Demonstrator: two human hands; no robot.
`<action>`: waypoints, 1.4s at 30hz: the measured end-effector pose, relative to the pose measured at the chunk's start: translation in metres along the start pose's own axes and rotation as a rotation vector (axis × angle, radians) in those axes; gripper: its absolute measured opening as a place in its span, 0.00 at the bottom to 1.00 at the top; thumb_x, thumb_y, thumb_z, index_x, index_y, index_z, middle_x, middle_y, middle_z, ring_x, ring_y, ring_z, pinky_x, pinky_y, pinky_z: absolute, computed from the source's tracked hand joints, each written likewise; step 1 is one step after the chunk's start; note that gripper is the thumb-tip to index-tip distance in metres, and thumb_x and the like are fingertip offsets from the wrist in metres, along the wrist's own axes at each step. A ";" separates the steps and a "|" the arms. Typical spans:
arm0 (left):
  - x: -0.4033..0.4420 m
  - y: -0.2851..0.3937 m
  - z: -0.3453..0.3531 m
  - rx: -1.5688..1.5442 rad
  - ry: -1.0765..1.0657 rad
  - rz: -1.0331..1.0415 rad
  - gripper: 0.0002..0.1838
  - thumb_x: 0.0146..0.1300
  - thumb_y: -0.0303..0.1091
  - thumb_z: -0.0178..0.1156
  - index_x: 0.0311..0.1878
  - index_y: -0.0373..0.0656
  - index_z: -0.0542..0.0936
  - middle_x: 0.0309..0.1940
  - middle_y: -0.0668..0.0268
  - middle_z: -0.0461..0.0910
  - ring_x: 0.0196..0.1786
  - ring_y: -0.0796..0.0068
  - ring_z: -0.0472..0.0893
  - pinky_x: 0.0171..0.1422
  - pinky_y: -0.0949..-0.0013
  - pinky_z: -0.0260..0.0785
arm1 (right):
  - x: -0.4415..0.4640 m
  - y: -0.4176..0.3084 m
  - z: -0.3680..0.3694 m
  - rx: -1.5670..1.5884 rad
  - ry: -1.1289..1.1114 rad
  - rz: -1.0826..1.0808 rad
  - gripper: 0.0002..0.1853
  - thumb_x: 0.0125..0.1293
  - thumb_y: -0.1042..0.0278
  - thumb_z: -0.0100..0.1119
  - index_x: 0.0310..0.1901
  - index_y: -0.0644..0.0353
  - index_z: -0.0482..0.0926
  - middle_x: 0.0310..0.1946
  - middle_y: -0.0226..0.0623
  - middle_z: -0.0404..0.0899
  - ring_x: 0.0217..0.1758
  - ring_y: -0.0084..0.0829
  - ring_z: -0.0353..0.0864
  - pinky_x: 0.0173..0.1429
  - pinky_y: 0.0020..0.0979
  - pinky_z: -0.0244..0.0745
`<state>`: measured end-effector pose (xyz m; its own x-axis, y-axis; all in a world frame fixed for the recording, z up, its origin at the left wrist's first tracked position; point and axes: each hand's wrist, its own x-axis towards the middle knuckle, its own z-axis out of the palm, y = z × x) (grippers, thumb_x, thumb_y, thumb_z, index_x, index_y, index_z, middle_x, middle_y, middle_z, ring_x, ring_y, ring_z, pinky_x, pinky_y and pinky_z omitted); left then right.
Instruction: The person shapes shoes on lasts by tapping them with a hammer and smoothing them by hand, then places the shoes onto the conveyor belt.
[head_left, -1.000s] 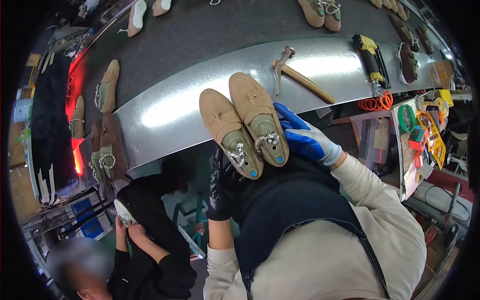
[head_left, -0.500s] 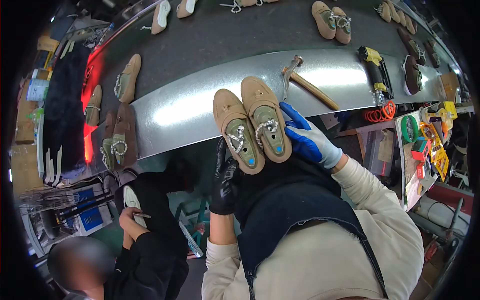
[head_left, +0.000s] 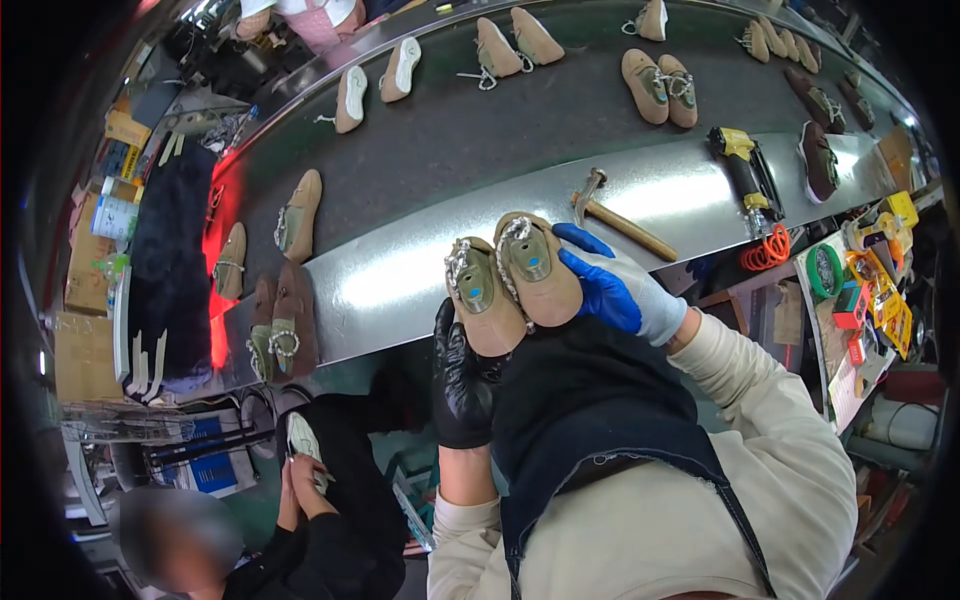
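Observation:
Two tan shoes [head_left: 553, 294] are held side by side above the near edge of the bench, their heels facing me. Each has a green insole with a blue dot, and a twisted grey-white cord lies at the opening. My left hand [head_left: 462, 388], in a black glove, grips the left shoe from its outer side. My right hand [head_left: 622, 287], in a white glove with blue coating, is closed on the right shoe's outer side. The toes are mostly hidden behind the openings. Just beyond my right hand lies a hammer [head_left: 632, 232] with a wooden handle.
A yellow and black nail gun [head_left: 738, 150] with an orange coiled hose [head_left: 768, 250] rests on the metal bench edge [head_left: 400, 285]. Tan and brown shoes stand on the dark belt [head_left: 460, 140]. A co-worker [head_left: 330, 510] sits at lower left, holding a shoe. Boxes line the far left.
The pair has tipped, so the heels now face me and the toes point away. Both hands keep hold of the shoes. My view has shifted, showing more of the far belt.

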<state>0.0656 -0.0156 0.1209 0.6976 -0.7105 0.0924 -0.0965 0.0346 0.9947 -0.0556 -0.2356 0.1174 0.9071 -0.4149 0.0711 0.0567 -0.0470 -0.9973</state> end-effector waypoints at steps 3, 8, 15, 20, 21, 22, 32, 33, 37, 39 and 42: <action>0.003 0.008 0.003 0.173 -0.002 0.052 0.37 0.66 0.23 0.67 0.77 0.35 0.68 0.75 0.51 0.69 0.75 0.55 0.73 0.76 0.60 0.71 | -0.002 0.010 -0.006 -0.353 -0.021 -0.195 0.32 0.74 0.75 0.61 0.78 0.56 0.68 0.78 0.47 0.66 0.80 0.47 0.67 0.79 0.38 0.71; -0.014 -0.006 -0.004 0.413 -0.159 0.000 0.35 0.71 0.31 0.63 0.79 0.35 0.65 0.77 0.50 0.68 0.76 0.54 0.71 0.79 0.59 0.65 | -0.026 -0.024 0.001 0.606 -0.087 0.388 0.41 0.76 0.63 0.64 0.84 0.57 0.53 0.77 0.48 0.65 0.78 0.43 0.67 0.78 0.35 0.70; -0.054 -0.054 0.026 0.313 0.048 -0.160 0.39 0.78 0.32 0.55 0.85 0.37 0.51 0.79 0.50 0.64 0.78 0.56 0.66 0.83 0.59 0.55 | -0.041 -0.032 0.014 0.394 -0.079 0.526 0.56 0.74 0.57 0.67 0.85 0.66 0.34 0.81 0.59 0.52 0.78 0.39 0.63 0.81 0.35 0.61; 0.091 -0.048 0.024 -0.013 -0.016 -0.127 0.33 0.79 0.33 0.54 0.82 0.37 0.58 0.75 0.51 0.69 0.72 0.58 0.72 0.78 0.60 0.62 | 0.056 -0.027 -0.021 0.439 0.041 0.296 0.51 0.74 0.56 0.67 0.84 0.68 0.42 0.78 0.55 0.59 0.76 0.38 0.66 0.78 0.35 0.65; 0.120 -0.043 0.024 -0.100 -0.031 -0.123 0.31 0.80 0.33 0.54 0.81 0.37 0.60 0.74 0.52 0.71 0.70 0.58 0.73 0.77 0.60 0.63 | 0.076 -0.027 -0.029 0.445 0.066 0.244 0.50 0.74 0.56 0.67 0.83 0.68 0.44 0.77 0.53 0.61 0.76 0.37 0.67 0.77 0.35 0.66; 0.147 -0.039 0.024 -0.189 -0.042 -0.126 0.30 0.80 0.33 0.54 0.81 0.37 0.62 0.73 0.52 0.72 0.69 0.59 0.74 0.75 0.60 0.65 | 0.095 -0.028 -0.036 0.450 0.089 0.199 0.49 0.74 0.55 0.66 0.83 0.69 0.46 0.77 0.52 0.62 0.75 0.37 0.68 0.77 0.35 0.67; 0.217 -0.087 0.080 0.497 0.053 0.359 0.28 0.69 0.34 0.65 0.70 0.36 0.75 0.64 0.49 0.79 0.63 0.45 0.80 0.69 0.52 0.73 | 0.122 0.056 -0.067 -0.716 0.356 -0.016 0.34 0.69 0.61 0.63 0.73 0.67 0.68 0.69 0.60 0.70 0.65 0.56 0.76 0.71 0.47 0.72; 0.192 -0.080 0.090 0.642 0.112 0.453 0.29 0.66 0.34 0.67 0.70 0.35 0.76 0.64 0.49 0.79 0.64 0.43 0.79 0.70 0.51 0.72 | 0.102 0.056 -0.057 -0.926 0.357 -0.092 0.33 0.68 0.62 0.63 0.72 0.67 0.69 0.68 0.62 0.71 0.65 0.60 0.75 0.71 0.50 0.72; 0.155 -0.106 0.099 0.818 0.183 0.518 0.29 0.65 0.34 0.67 0.68 0.36 0.76 0.66 0.49 0.77 0.69 0.42 0.75 0.76 0.46 0.65 | 0.044 0.069 -0.060 -1.032 0.386 -0.081 0.34 0.65 0.67 0.64 0.72 0.66 0.70 0.69 0.61 0.70 0.67 0.62 0.73 0.72 0.53 0.69; 0.123 -0.117 0.101 0.950 0.207 0.534 0.29 0.64 0.34 0.67 0.68 0.36 0.77 0.66 0.49 0.76 0.73 0.42 0.71 0.81 0.43 0.60 | 0.010 0.074 -0.064 -1.093 0.405 -0.068 0.35 0.62 0.71 0.65 0.72 0.65 0.70 0.70 0.60 0.69 0.68 0.63 0.71 0.73 0.56 0.67; 0.113 -0.120 0.099 0.947 0.226 0.447 0.28 0.64 0.35 0.66 0.66 0.36 0.77 0.67 0.48 0.75 0.74 0.41 0.70 0.82 0.43 0.59 | 0.006 0.090 -0.058 -1.138 0.361 -0.112 0.35 0.62 0.72 0.63 0.72 0.64 0.70 0.70 0.60 0.69 0.69 0.63 0.71 0.73 0.56 0.67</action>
<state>0.0855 -0.1696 0.0074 0.5685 -0.6185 0.5426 -0.8196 -0.3688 0.4383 -0.0691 -0.2946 0.0291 0.7411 -0.5794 0.3392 -0.4385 -0.8003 -0.4090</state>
